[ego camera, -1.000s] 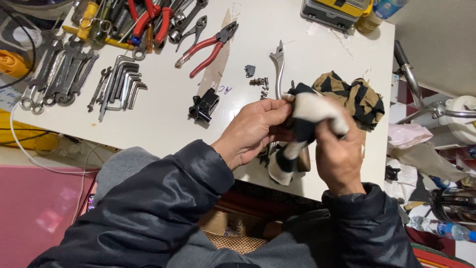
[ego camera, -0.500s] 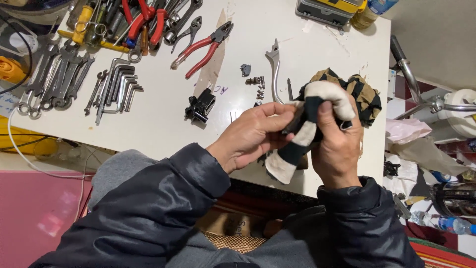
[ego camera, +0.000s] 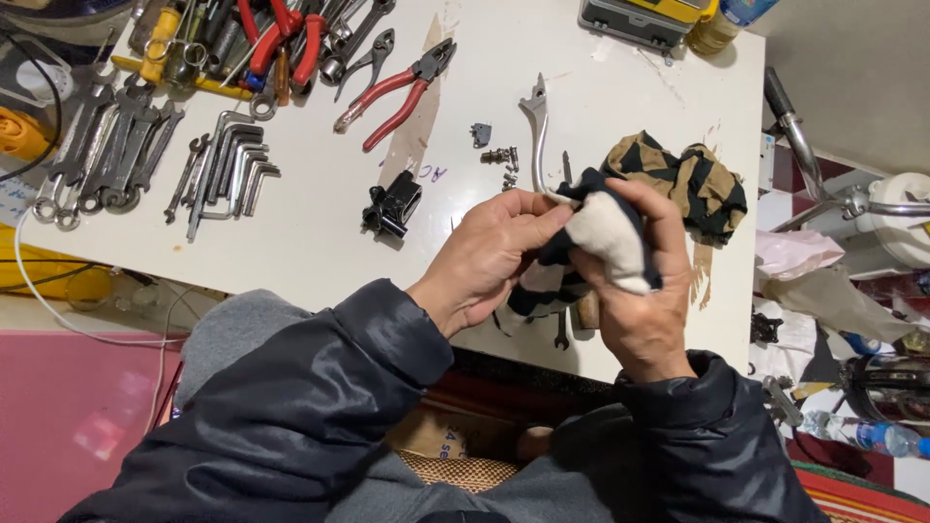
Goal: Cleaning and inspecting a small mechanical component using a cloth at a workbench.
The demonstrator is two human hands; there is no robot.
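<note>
At the near edge of the tabletop (ego camera: 320, 242), towards its right corner, I have both hands closed around a black-and-white rag (ego camera: 605, 232). My right hand (ego camera: 644, 291) wraps its fingers over the pale bulge of the cloth, and my left hand (ego camera: 489, 257) pinches the dark part from the other side. Whatever sits inside the rag is hidden, so I cannot tell what I am wiping.

My worry is the edge: the bundle hangs partly past it, over my lap, and a loose pinch could let the wrapped piece slide out and drop.

Just beyond my fingers lies a silver lever (ego camera: 536, 136), with small screws (ego camera: 499, 157) beside it; a swing of the cloth could sweep those off. A second, striped rag (ego camera: 683, 179) lies near the right edge, and a tail of my cloth could snag it. The black clamp (ego camera: 392, 205), red pliers (ego camera: 397, 92) and hex keys (ego camera: 232, 169) lie well apart, further left.
</note>
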